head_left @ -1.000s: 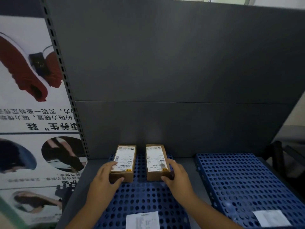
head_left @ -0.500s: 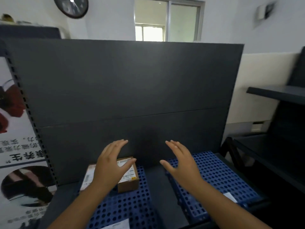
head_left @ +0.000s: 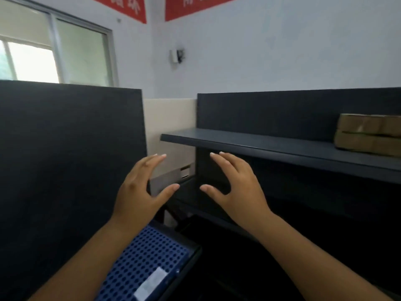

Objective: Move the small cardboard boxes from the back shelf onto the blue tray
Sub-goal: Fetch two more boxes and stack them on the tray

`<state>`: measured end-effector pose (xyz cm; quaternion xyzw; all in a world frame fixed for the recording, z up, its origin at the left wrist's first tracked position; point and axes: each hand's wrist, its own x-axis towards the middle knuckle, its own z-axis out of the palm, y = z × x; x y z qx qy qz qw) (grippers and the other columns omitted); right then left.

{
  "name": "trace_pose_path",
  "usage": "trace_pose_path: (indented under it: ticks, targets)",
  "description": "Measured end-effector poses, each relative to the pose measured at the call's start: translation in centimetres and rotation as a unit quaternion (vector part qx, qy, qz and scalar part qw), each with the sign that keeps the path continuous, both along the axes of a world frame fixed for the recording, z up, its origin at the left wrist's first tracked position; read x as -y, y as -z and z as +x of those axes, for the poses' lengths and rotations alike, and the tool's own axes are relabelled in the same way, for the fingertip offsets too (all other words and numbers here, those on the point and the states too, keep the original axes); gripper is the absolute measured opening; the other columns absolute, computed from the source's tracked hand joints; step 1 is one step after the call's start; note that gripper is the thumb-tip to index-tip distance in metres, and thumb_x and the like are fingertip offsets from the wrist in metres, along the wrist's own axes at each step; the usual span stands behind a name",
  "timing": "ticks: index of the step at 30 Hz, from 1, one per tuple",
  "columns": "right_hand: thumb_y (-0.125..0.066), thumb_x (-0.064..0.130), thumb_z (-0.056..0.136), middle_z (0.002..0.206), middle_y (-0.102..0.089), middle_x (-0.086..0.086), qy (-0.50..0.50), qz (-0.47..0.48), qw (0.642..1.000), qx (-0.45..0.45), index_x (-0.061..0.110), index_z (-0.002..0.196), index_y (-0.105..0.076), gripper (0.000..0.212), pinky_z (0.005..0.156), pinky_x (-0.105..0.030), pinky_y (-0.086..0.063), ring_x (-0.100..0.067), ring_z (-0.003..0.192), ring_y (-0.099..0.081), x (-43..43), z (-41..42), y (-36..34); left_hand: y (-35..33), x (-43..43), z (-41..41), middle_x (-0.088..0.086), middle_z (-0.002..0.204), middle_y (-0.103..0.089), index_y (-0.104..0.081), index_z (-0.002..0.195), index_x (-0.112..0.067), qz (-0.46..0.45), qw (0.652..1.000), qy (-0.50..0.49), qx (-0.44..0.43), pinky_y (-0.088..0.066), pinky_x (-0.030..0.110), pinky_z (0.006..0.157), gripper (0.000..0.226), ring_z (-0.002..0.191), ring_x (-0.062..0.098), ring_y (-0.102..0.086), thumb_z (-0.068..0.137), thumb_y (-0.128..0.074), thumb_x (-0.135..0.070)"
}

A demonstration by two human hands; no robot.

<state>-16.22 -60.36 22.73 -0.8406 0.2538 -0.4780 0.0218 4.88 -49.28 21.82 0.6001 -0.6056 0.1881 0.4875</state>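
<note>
No legible text — red banners and tray label unreadable.

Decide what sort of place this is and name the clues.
Probably a stockroom or shop storage area: dark metal shelving, stacked cardboard boxes on it, and a perforated blue tray with a paper label.

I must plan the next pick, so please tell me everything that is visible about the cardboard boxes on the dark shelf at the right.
The cardboard boxes are plain brown and look blurred. They are stacked in two layers, with seams suggesting several boxes side by side; the exact number is unclear, because the frame edge cuts them off. They rest on the dark shelf, close to its back panel. Neither the left hand nor the right hand touches them; both are open and empty.
</note>
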Motion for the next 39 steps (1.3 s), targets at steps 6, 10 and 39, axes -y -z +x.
trace_pose_path:
  ticks: [6, 10, 39]
  targets:
    - [-0.055, 0.063, 0.081, 0.147, -0.042, 0.005, 0.131, -0.035, 0.991, 0.022, 0.036, 0.145, -0.036, 0.071, 0.11, -0.035, -0.034, -0.012, 0.136, -0.034, 4.8, -13.3, -4.1, -2.7, 9.9, -10.1, -0.025, 0.134, -0.045, -0.045, 0.14, -0.04, -0.043, 0.993, 0.111, 0.01, -0.037, 0.016, 0.092, 0.07, 0.121, -0.004, -0.046, 0.076, -0.066, -0.059]
    - [-0.059, 0.059, 0.084, 0.147, -0.041, 0.003, 0.193, -0.043, 0.98, 0.031, 0.034, 0.146, -0.036, 0.07, 0.111, -0.034, -0.033, -0.013, 0.136, -0.033, 8.0, -21.9, -6.2, -4.1, 16.1, -17.2, -0.036, 0.131, -0.041, -0.038, 0.143, -0.046, -0.056, 0.985, 0.165, 0.001, -0.042, 0.024, 0.092, 0.075, 0.119, -0.003, -0.052, 0.075, -0.068, -0.061]
    - [-0.069, 0.042, 0.085, 0.132, -0.056, -0.001, 0.251, 0.214, 0.944, 0.0, 0.035, 0.14, -0.038, 0.063, 0.076, -0.022, -0.042, -0.013, 0.102, -0.053, 31.8, -43.2, -10.9, -11.6, 45.9, -38.3, -0.008, 0.124, -0.058, -0.043, 0.136, -0.045, 0.224, 0.929, 0.289, -0.05, -0.05, 0.031, 0.087, 0.075, 0.116, 0.015, -0.056, 0.073, -0.083, -0.044]
